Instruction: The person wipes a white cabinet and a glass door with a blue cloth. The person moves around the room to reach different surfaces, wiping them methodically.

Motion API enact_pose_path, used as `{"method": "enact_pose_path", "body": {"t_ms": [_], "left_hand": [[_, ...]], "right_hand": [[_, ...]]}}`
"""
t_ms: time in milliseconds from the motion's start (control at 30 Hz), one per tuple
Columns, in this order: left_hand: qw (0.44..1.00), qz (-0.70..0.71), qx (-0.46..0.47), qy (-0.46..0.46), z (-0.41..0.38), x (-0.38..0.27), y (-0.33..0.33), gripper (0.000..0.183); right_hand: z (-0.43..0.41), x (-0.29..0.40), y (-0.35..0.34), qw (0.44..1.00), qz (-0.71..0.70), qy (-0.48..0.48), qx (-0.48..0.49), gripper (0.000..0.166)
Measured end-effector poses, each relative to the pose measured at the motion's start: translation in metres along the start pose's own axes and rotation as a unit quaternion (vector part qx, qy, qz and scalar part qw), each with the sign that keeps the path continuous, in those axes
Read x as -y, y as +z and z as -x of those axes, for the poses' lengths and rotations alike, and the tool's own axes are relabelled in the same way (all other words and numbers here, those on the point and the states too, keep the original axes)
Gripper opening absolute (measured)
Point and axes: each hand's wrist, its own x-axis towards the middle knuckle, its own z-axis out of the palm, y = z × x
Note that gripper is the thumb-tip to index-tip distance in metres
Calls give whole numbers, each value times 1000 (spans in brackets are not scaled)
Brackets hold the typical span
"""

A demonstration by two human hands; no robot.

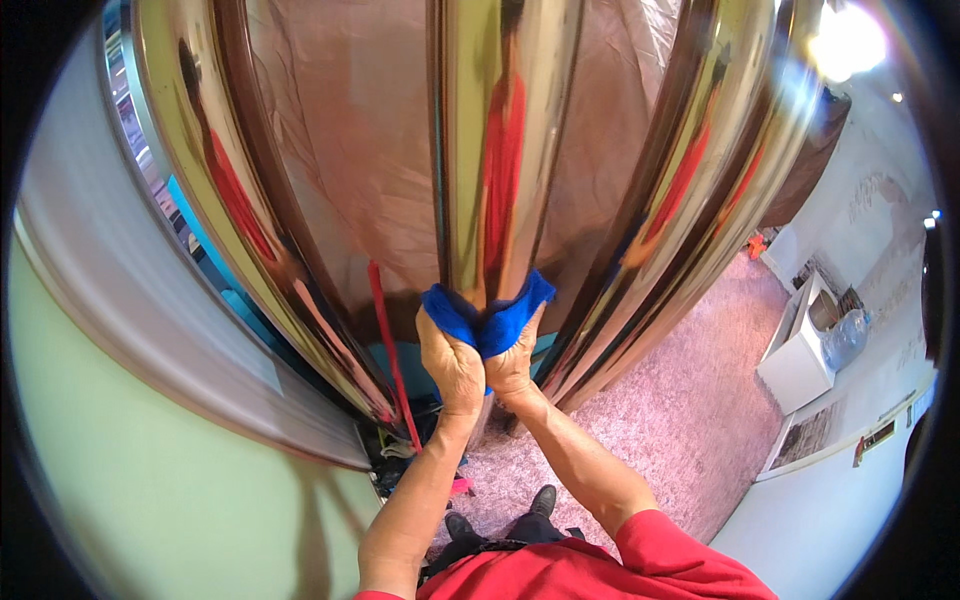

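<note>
My left hand (452, 367) and my right hand (514, 369) are side by side, wrists close together. Both hold a blue cloth (512, 328) wrapped around a shiny gold-coloured vertical metal bar (469, 150). The cloth hides the fingertips and the part of the bar beneath it. My red shirt and arms are mirrored in the polished surface. On either side of this bar stretch panels with wrinkled brownish sheeting (345, 150), where a red strap (390, 345) hangs left of my left hand.
More polished bars stand at left (217, 165) and right (682, 165). A pale green wall (150, 450) is close on the left. Pinkish speckled floor (660, 420) spreads below. At right, a white box (799, 367) sits near a clear plastic bottle (844, 341).
</note>
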Motion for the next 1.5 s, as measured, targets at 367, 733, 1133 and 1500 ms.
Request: {"method": "enact_pose_path", "body": {"t_ms": [367,733,1133,1500], "left_hand": [[965,-88,-57,241,-44,-92,24,18],[963,-144,-109,198,-3,-36,24,28],[965,-119,-131,195,23,-43,38,17],[992,77,-8,97,37,-79,131,16]], "right_hand": [[-71,71,-20,986,53,-142,69,46],[-46,28,-14,992,42,-92,75,53],[-29,4,-56,992,-65,95,47,11],[-97,46,-146,964,-188,61,-176,18]]}}
